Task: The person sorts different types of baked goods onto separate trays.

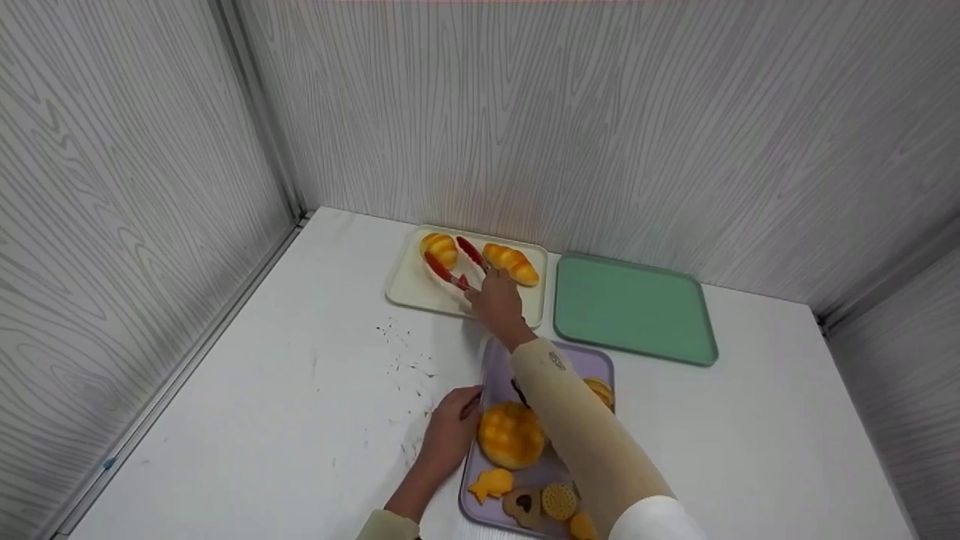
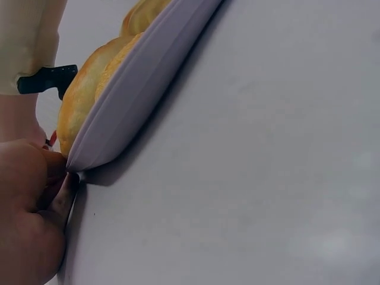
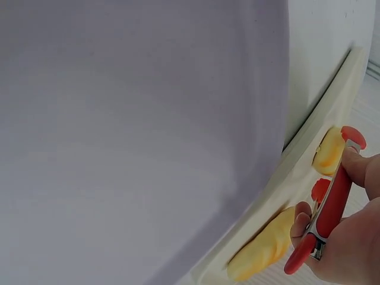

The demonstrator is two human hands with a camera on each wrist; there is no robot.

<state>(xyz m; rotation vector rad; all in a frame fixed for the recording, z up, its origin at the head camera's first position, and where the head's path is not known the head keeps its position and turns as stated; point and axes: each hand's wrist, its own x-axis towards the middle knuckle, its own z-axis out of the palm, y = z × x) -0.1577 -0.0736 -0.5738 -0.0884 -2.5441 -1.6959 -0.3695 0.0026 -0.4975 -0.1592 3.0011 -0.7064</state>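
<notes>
My right hand [image 1: 495,300] grips red tongs [image 1: 457,266] over the cream tray [image 1: 420,292] at the back; their arms stand apart with nothing between the tips. Two yellow bread rolls lie on that tray: one [image 1: 439,247] by the tong tips, the other [image 1: 511,262] just right of them. In the right wrist view the tongs [image 3: 329,205] sit in my curled fingers [image 3: 303,222] above a roll [image 3: 261,252]. My left hand [image 1: 450,427] holds the left rim of the lilac tray [image 1: 491,360], beside a round bun [image 1: 511,433]; its fingers [image 2: 56,190] touch the tray's corner [image 2: 89,157].
A green tray [image 1: 634,309] lies bare to the right of the cream one. The lilac tray also carries a fish-shaped cake [image 1: 491,484], biscuits [image 1: 541,502] and another roll [image 1: 600,391]. Grey panel walls close the back and both sides. Dark specks [image 1: 401,352] mark the white table.
</notes>
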